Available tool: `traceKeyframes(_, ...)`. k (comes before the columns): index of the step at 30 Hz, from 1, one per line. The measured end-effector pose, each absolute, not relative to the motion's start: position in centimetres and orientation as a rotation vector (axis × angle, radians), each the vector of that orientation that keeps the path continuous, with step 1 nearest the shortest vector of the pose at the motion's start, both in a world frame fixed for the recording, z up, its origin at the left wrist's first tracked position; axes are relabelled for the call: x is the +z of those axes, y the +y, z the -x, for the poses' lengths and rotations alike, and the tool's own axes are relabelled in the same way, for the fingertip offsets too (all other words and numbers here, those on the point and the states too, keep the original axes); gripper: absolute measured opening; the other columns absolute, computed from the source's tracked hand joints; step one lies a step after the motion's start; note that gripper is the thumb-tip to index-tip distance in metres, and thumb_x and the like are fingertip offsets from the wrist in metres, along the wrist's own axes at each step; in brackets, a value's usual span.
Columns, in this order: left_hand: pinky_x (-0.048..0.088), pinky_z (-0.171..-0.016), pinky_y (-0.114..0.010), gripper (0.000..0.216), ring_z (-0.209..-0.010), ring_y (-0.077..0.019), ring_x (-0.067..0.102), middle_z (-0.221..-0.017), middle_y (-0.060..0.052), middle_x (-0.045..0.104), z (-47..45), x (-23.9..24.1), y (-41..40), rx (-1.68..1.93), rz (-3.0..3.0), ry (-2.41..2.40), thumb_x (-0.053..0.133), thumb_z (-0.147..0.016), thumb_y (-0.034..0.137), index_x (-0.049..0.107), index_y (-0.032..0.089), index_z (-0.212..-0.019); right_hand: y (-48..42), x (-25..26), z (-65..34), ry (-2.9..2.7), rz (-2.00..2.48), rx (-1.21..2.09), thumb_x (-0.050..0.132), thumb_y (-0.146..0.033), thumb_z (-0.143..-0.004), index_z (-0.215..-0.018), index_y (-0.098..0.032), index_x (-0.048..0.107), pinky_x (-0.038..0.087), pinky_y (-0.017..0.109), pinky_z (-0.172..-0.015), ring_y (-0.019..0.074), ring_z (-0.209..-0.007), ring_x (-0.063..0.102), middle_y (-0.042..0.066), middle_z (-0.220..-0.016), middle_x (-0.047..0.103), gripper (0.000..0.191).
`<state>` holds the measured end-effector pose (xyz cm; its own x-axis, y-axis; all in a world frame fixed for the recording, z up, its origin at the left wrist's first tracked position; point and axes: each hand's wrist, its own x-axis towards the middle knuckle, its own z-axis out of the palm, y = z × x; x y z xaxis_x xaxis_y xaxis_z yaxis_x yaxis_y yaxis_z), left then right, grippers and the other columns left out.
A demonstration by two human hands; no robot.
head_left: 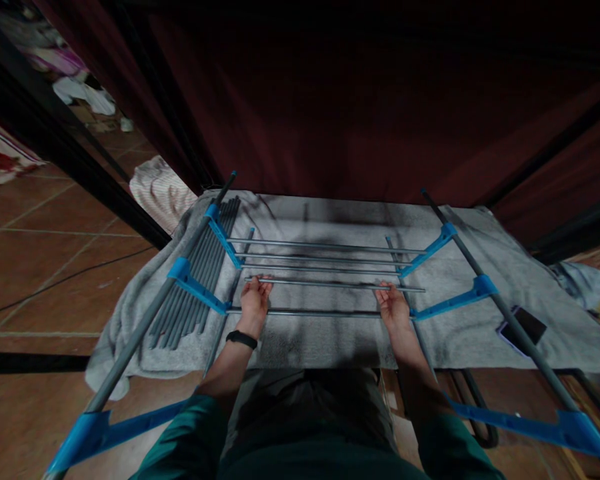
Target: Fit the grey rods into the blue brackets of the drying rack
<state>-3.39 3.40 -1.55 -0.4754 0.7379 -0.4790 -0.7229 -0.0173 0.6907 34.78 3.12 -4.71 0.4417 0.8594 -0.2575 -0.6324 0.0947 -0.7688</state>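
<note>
Over a grey towel (pixel 330 333) spread before the person, the left hand (pixel 255 297) and right hand (pixel 392 302) each curl their fingers around one grey rod (pixel 330 285) lying across the rack's blue brackets (pixel 425 255), beside loose rods (pixel 200 280).

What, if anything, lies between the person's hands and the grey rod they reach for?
Nothing visible. The left hand and right hand already have fingers on the rod, with only the grey towel beneath.
</note>
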Motion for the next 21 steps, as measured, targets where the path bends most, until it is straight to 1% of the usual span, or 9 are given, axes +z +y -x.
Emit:
traceKeyframes(9,0.058,-0.078,-0.029,0.01,-0.074,-0.0124,0.069,-0.084,-0.005,0.07,3.37,-1.5,3.41,1.702,-0.029,1.142,0.061,-0.095,0.011,0.065,0.016,-0.087,3.26,-4.76,-34.76,-0.281,0.967,1.119,0.074,-0.022,-0.081,-0.087,-0.022,0.064,0.06,0.03,-0.087,0.0119,-0.082,0.069,-0.003,-0.087,0.071,0.012)
traceKeyframes(13,0.059,-0.079,-0.03,0.015,-0.08,-0.0148,0.072,-0.086,-0.007,0.072,3.29,-1.32,3.25,1.686,-0.058,1.127,0.058,-0.098,0.012,0.064,0.016,-0.085,3.34,-4.57,-34.68,-0.246,0.962,1.13,0.071,-0.02,-0.081,-0.087,-0.022,0.065,0.06,0.031,-0.087,0.0129,-0.08,0.07,-0.002,-0.088,0.072,0.009)
traceKeyframes(17,0.06,-0.078,-0.028,0.02,-0.078,-0.0135,0.072,-0.086,-0.007,0.072,3.28,-1.2,3.19,1.674,-0.086,1.136,0.053,-0.1,0.011,0.063,0.015,-0.083,3.25,-4.53,-34.53,-0.249,0.951,1.129,0.072,-0.02,-0.08,-0.086,-0.023,0.065,0.06,0.033,-0.088,0.0139,-0.082,0.07,-0.002,-0.087,0.072,0.009)
traceKeyframes(21,0.061,-0.079,-0.028,0.018,-0.077,-0.0132,0.072,-0.084,-0.006,0.072,3.39,-1.24,3.24,1.678,-0.069,1.149,0.056,-0.098,0.009,0.063,0.015,-0.082,3.04,-4.62,-34.44,-0.28,0.922,1.127,0.074,-0.02,-0.078,-0.086,-0.022,0.065,0.059,0.034,-0.091,0.014,-0.086,0.071,-0.001,-0.089,0.073,0.012)
